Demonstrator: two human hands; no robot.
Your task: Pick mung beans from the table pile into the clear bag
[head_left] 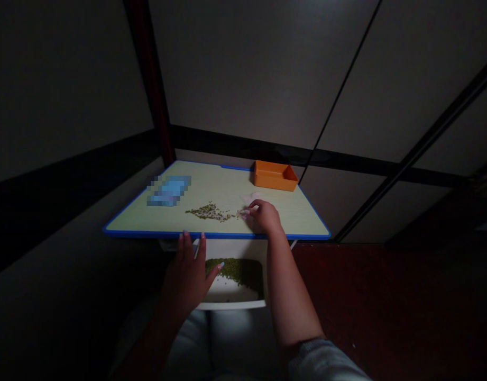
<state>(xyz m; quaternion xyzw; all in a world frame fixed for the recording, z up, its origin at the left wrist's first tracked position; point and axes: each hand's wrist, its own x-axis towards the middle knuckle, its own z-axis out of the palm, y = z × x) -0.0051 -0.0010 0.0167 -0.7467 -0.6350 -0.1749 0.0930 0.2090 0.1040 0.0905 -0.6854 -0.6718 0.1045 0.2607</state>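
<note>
Green beans mixed with paler bits [209, 212] lie scattered on the middle of a pale table top [223, 185] with a blue edge. My right hand [263, 214] is over the table just right of them, its fingertips pinched together near a few small pale pieces; what they hold is too small to make out. My left hand [191, 270] has its fingers apart and holds nothing, fingertips at the table's front edge. Below that edge, a white bin [233, 305] holds many green beans [239, 270], partly behind my left hand.
An orange open box [275, 177] stands at the table's back right corner. A blurred blue item [170, 190] lies at the left. Behind the table are grey panels [243, 69]; a dark red floor [346, 296] shows at the right.
</note>
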